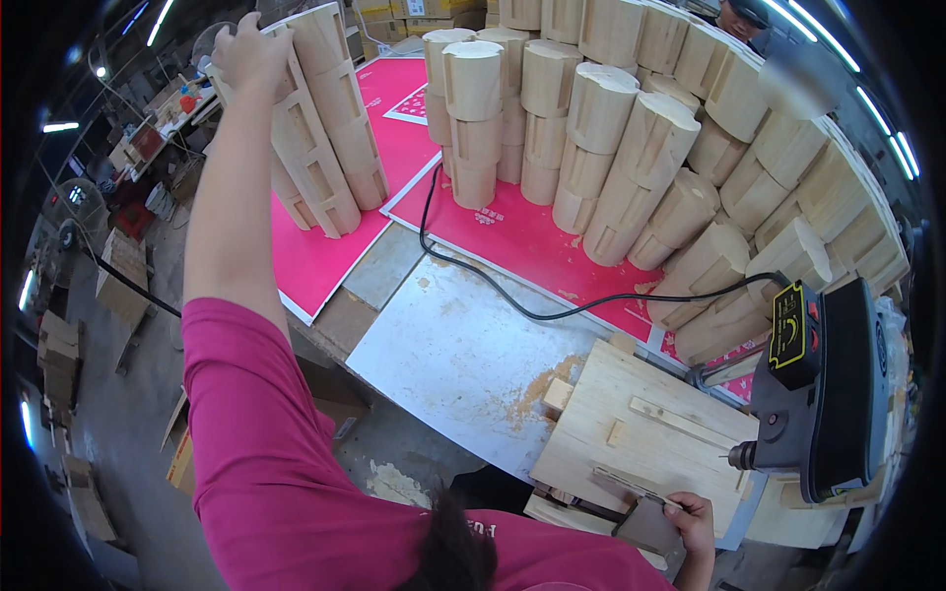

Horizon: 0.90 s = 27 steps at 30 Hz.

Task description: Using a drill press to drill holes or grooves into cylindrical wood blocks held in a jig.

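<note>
At the upper left, my left arm is stretched out, and my left hand [251, 57] is closed over the top of a tall stack of pale wooden blocks [313, 163]. These blocks have rounded sides with slots cut into them, and the far side of this grip is hidden. My right hand [693, 522] is low at the right, thumb and fingers closed on the edge of a flat grey-brown piece [650, 524]. That piece is by the near edge of a pale wooden board [631, 419] with strips fixed on it. A bench drill press [823, 394] stands over the board's right side.
Many stacked wooden blocks [591, 128] fill pink sheeting [503, 222] at the back and right. A black cable [522, 313] crosses the white worktop [443, 345]; sawdust lies near the board. Another person [741, 20] is beyond the stacks. Boxes [404, 20] stand behind.
</note>
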Tool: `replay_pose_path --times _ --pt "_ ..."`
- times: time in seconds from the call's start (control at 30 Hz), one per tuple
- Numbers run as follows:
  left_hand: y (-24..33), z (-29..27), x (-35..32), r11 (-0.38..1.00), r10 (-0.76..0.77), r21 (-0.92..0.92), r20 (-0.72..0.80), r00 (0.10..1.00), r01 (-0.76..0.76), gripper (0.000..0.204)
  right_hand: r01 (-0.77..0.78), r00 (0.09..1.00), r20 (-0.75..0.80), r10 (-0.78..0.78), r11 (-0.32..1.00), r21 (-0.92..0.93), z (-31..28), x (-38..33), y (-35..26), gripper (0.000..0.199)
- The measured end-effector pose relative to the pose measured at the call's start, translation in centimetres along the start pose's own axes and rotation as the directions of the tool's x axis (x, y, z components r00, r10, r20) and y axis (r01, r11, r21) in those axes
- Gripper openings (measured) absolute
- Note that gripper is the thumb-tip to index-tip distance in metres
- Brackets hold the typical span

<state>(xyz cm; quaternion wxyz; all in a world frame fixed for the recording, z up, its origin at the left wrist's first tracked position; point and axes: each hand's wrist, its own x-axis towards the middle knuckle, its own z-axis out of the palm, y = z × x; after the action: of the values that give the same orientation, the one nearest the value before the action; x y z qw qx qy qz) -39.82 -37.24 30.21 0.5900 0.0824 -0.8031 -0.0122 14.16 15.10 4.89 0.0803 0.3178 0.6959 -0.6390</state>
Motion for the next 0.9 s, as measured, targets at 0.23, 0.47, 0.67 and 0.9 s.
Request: replay_pose_path --times 0.23,0.47,0.67,0.9 --pt "14.4 2.0 -12.2 0.69 0.244 -0.721 0.149 0.958 -0.063 0.079 0.025 0.999 -0.028 -0.024 0.999 0.041 -0.1 -0.2 0.7 0.015" --pt "19.6 4.8 -16.7 0.562 -0.175 -0.667 0.482 0.859 0.489 0.088 0.067 0.997 0.022 -0.068 0.997 0.031 0.5 -0.4 0.3 0.016" --pt "20.1 0.4 -17.4 0.571 -0.25 -0.544 0.597 0.762 0.614 0.083 0.152 0.986 0.066 -0.153 0.988 0.02 0.4 -0.3 1.3 0.018" --pt "18.4 -12.2 -23.1 0.034 0.17 -0.764 0.64 0.749 0.644 0.077 0.289 0.95 0.102 -0.295 0.955 0.071 -0.1 -1.4 2.1 0.016"
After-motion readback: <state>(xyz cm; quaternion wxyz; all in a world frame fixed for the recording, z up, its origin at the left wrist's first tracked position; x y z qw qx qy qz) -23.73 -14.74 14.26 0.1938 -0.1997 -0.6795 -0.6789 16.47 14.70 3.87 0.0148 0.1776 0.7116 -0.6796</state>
